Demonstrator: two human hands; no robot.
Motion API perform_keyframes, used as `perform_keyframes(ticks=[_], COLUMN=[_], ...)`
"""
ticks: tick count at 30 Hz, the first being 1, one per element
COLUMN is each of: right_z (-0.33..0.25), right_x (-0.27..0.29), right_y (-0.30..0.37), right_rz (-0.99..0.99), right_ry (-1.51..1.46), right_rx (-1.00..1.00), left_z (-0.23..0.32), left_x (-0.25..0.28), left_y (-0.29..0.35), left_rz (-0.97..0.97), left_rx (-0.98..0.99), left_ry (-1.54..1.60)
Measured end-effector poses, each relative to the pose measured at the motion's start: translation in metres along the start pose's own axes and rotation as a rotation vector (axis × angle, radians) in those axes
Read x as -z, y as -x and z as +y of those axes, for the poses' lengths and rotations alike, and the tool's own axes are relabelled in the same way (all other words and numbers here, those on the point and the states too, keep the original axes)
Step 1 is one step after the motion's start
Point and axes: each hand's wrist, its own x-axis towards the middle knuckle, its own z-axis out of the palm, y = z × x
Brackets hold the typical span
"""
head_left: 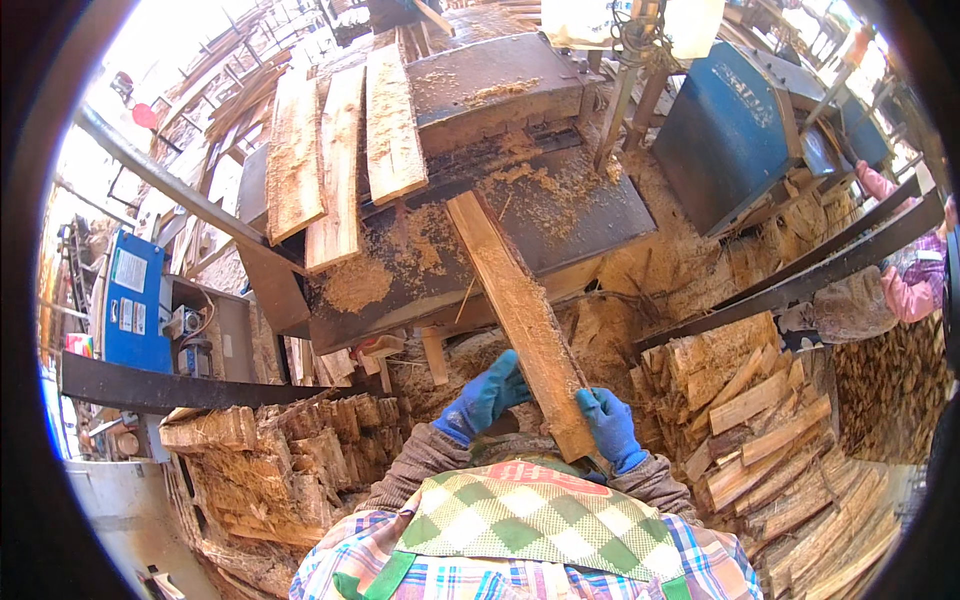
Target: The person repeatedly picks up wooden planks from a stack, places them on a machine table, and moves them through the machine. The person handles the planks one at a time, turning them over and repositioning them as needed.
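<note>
Blue cabinet [132,300]: far left of my view.
Loose boards [335,180]: three, on the machine bed [425,312].
Machine bed: dark metal, strewn with sawdust [358,287].
Left hand [487,400]: gloved, half curled beside the held board [522,322]; I cannot tell contact.
Held board: long axis slants; far end points upper left over the bed, near end lower right by the apron [540,520].
Right hand [612,430]: pinching the board's right edge.
Wood stack [765,415]: right side.
</note>
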Motion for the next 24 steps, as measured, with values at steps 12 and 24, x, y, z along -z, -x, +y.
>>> perform_keyframes(ticks=[12, 24], right_z=[-0.028, -0.036], right_x=[-0.053, -0.084], right_y=[-0.001, -0.016], right_rz=[-0.079, -0.23], right_ry=[-0.07, -0.032], right_rx=[0.006, -0.064], left_z=[-0.014, 0.006], left_x=[0.026, 0.038], left_y=[0.004, 0.006], left_rz=[0.163, 0.382], left_rx=[-0.099, -0.157], left_ry=[0.232, 0.293])
